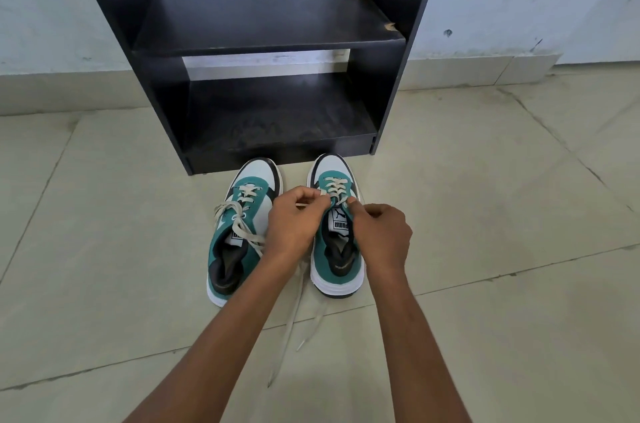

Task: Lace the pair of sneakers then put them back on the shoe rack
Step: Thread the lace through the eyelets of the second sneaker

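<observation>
Left sneaker (239,232) is sitting on the tiled floor (104,249) just in front of the black shoe rack (270,76), toe pointing at the rack's base, teal and white upper with black trim; it is only partly laced, low eyelets crossed, flat off-white lace (239,218) lying loose across the tongue and side, so lacing here looks unfinished. Moving right, the left hand (294,225) is hovering between the two shoes, fingers curled and pinching a lace end at the right shoe's upper eyelets. Right sneaker (337,225) is standing just beside the left one, also toe to the rack, with more crossings showing near the toe than the left; its long lace tails (294,329) are trailing on the floor away from the rack, toward the person. The right hand (381,232) is pinching the lace on the far side of the tongue, thumb and fingertips closed tight on it. Judging progress: roughly midway, both shoes needing upper eyelets finished, and both rack shelves are standing empty, so placing is not yet done. Rack looks like dark laminate board, chipped on the middle shelf's right edge; floor is pale glossy tile.
</observation>
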